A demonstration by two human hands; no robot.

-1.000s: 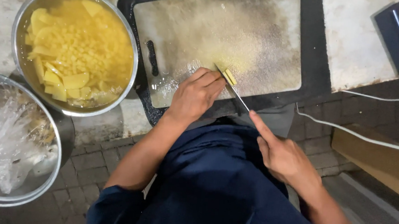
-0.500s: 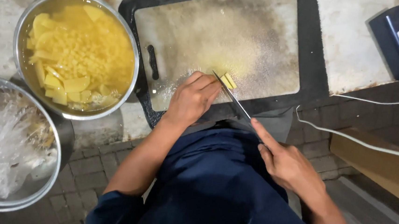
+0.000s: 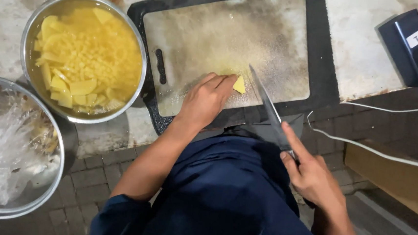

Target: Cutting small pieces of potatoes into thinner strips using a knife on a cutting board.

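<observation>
- Yellow potato piece lies on the cutting board, touching the fingertips of the left hand, which rests flat with fingers loosely extended, holding nothing.
- Right hand is wrapped around a knife, blade pointing away, just right of the piece.
- Metal bowl of cut potato in water sits left of the left hand.

Left hand is resting on the cutting board, fingertips touching a yellow potato piece. Right hand is gripping a knife, index finger lying along the spine, blade angling over the board just right of the piece. Bowl of cut potato in water is sitting left of the board. A second bowl, near left, is holding crumpled plastic. Black box is sitting far right, its white cable trailing.
</observation>
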